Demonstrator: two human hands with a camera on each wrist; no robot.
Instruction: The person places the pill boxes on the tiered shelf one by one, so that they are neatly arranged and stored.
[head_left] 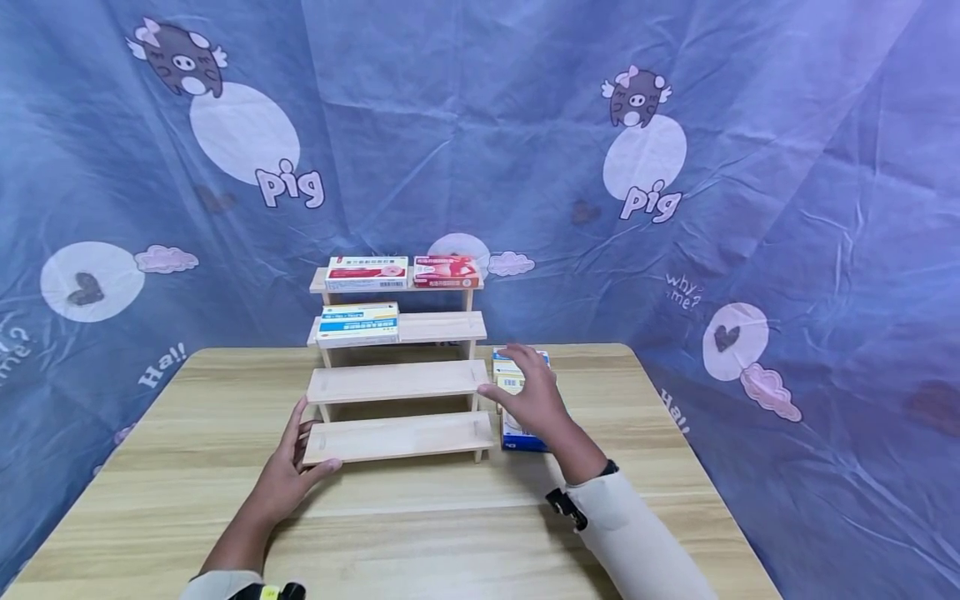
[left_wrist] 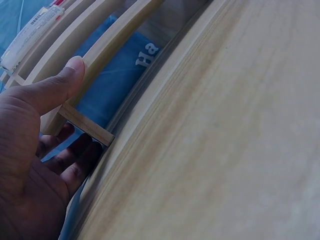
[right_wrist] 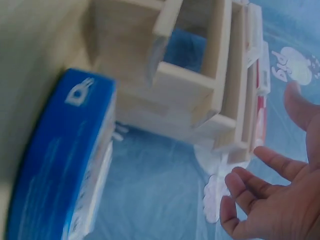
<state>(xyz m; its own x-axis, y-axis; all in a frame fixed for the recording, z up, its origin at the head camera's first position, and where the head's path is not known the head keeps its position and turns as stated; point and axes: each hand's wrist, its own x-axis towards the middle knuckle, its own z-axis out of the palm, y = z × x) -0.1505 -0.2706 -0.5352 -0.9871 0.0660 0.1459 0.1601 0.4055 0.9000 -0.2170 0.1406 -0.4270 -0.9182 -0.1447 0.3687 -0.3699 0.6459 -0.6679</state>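
A stepped wooden rack (head_left: 397,437) stands on the table. My left hand (head_left: 283,483) holds the left end of its lowest step, thumb (left_wrist: 67,82) along the front edge and fingers around the end by the leg. Spread and holding nothing, my right hand (head_left: 538,398) hovers beside the rack's right side, over medicine boxes lying on the table. A blue box (right_wrist: 62,155) shows large in the right wrist view; a blue-and-white box (head_left: 540,358) lies farther back, partly hidden by the hand.
On the top step sit a white-and-red medicine box (head_left: 367,272) and a pink-red one (head_left: 447,272). A white-and-blue box (head_left: 358,325) lies on the step below, at the left. Behind the wooden table (head_left: 420,542) hangs a blue printed cloth (head_left: 480,150).
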